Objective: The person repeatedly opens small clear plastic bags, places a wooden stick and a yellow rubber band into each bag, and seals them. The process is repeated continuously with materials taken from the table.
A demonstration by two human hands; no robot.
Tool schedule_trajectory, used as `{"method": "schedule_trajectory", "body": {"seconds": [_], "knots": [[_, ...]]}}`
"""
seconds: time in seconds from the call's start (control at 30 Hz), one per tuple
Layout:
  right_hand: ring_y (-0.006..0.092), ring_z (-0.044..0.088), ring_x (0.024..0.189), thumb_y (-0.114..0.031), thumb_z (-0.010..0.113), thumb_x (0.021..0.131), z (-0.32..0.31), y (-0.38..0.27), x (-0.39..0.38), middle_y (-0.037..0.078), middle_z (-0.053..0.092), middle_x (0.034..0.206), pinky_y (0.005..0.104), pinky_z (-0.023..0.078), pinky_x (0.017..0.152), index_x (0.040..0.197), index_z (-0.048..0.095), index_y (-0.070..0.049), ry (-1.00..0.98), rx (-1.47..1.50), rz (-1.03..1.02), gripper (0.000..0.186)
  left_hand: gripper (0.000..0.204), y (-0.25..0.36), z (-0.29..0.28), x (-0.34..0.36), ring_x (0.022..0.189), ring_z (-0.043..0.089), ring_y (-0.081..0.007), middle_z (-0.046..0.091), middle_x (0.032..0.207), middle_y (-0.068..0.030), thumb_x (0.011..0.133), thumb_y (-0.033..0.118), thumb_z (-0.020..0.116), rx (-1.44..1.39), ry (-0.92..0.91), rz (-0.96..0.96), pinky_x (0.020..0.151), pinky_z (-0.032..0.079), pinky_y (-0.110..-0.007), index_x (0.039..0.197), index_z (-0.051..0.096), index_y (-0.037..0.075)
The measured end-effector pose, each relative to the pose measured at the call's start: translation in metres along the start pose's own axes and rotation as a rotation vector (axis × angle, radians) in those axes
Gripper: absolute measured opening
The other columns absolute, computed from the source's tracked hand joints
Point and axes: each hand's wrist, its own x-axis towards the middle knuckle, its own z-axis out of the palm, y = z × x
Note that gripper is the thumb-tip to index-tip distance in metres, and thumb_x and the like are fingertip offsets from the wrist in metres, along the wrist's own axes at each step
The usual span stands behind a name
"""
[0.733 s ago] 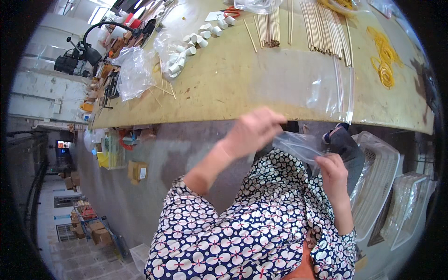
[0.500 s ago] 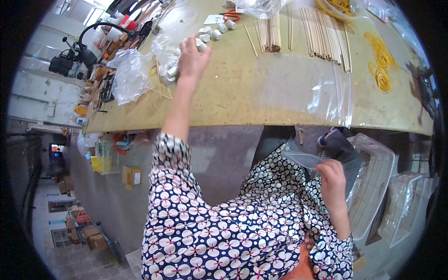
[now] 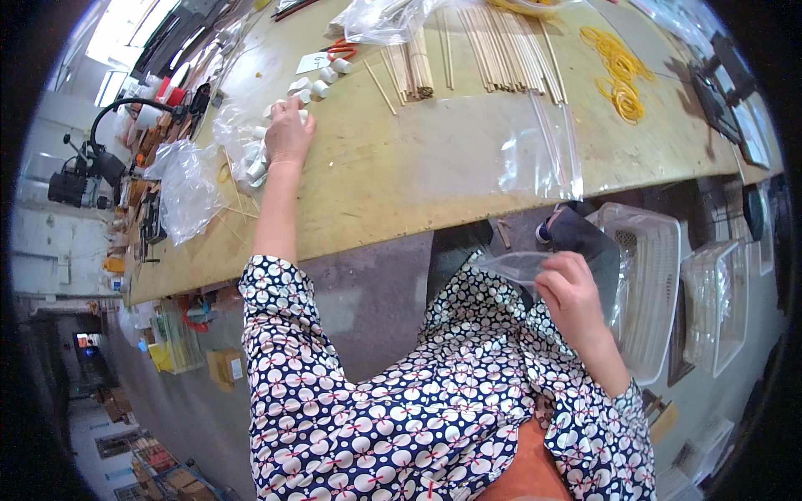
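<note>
My left hand (image 3: 288,138) reaches over the table among small white cylinders (image 3: 320,88), which lie in a loose row beyond and beside it. Its fingers are bent around one white cylinder, partly hidden, near the thumb. More cylinders (image 3: 256,170) lie by the wrist, next to crumpled clear plastic (image 3: 188,188). Below the table edge, in front of my body, my right hand (image 3: 572,292) pinches a small clear plastic bag (image 3: 518,265), which sticks out to the left of the fingers.
Thin wooden sticks (image 3: 501,54) lie in bundles at the far side, near a flat clear bag (image 3: 476,146). Yellow rubber bands (image 3: 618,75) are at the right. Red-handled scissors (image 3: 341,48) lie beside a white card (image 3: 314,63). Plastic crates (image 3: 647,284) stand on the floor.
The view has turned and shifted, so the table sits further left. My left hand stays at the white cylinders, my right hand on the bag.
</note>
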Motion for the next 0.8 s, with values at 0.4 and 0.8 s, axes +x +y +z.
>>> {"method": "schedule_trajectory", "body": {"seconds": [0.4, 0.8], "knots": [[0.0391, 0.057, 0.130, -0.004, 0.069, 0.077, -0.005, -0.014, 0.030, 0.021, 0.063, 0.130, 0.0475, 0.049, 0.108, 0.085, 0.064, 0.001, -0.013, 0.034, -0.174, 0.011, 0.033, 0.214, -0.150, -0.151, 0.095, 0.070, -0.0153, 0.069, 0.114, -0.0077, 0.086, -0.001, 0.076, -1.129, -0.205, 0.734, 0.072, 0.061, -0.029, 0.117, 0.069, 0.008], [0.0406, 0.062, 0.121, 0.001, 0.069, 0.075, -0.006, 0.013, -0.010, 0.024, 0.067, 0.124, 0.0447, 0.055, 0.099, 0.081, 0.060, 0.004, 0.072, 0.111, -0.060, 0.010, 0.010, 0.212, -0.111, -0.078, 0.075, 0.067, -0.0132, 0.073, 0.089, -0.0090, 0.093, 0.008, 0.071, -0.832, -0.169, 0.300, 0.064, 0.053, -0.030, 0.099, 0.072, 0.000]]}}
